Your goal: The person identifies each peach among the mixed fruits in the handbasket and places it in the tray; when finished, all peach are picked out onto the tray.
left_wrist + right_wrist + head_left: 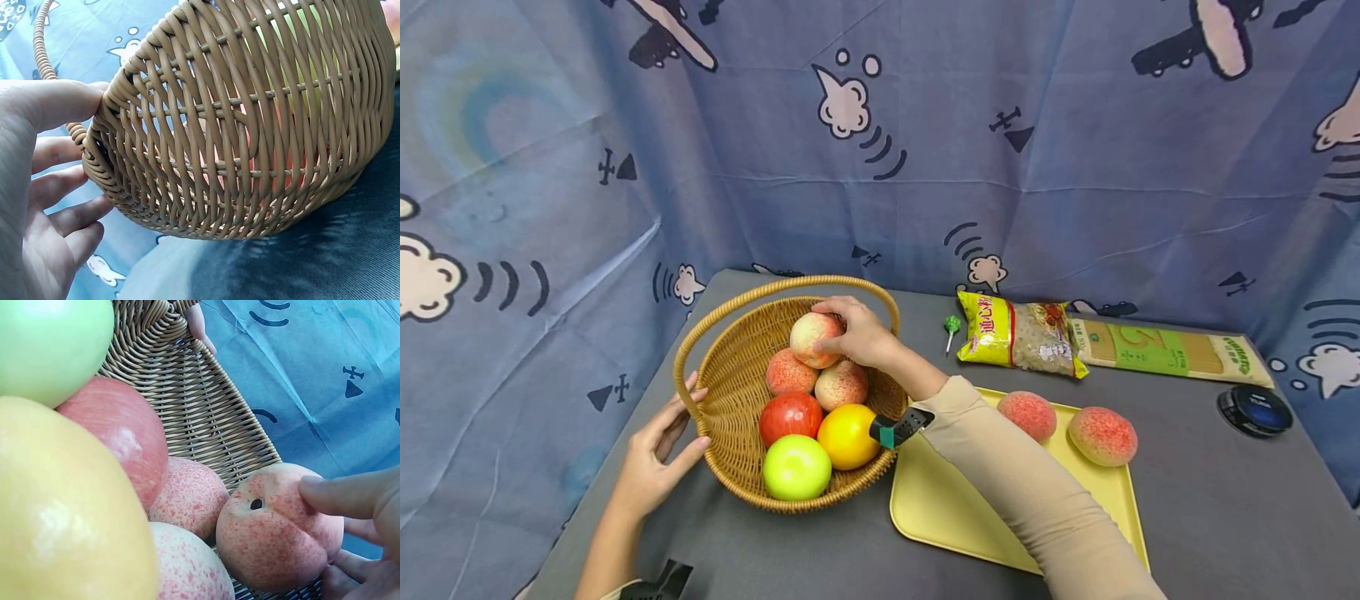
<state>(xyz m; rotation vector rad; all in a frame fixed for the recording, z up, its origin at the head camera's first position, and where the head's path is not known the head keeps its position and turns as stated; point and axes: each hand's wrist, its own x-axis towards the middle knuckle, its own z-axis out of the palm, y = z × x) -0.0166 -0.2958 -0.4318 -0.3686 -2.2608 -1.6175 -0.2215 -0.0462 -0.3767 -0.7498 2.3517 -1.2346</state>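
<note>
A wicker basket (724, 450) with an arched handle stands tilted toward the camera on the left of the table. At its left rim, where the handle joins, my left hand (651, 467) holds the edge, thumb and fingertips against the wicker (206, 125). Inside the far part of the basket, my right hand (863, 335) grips a pale pink peach (812, 337) between thumb and fingers (350, 494). Below that peach lie two more peaches (792, 372). A red apple (791, 418), an orange (848, 437) and a green apple (797, 467) fill the near part.
Right of the basket lies a yellow tray (940, 508) with two pink peaches (1102, 436), partly covered by my right forearm. Behind it are a green lollipop (952, 324), a yellow food bag (1022, 335) and a noodle pack (1172, 350). A dark round tin (1255, 410) sits far right.
</note>
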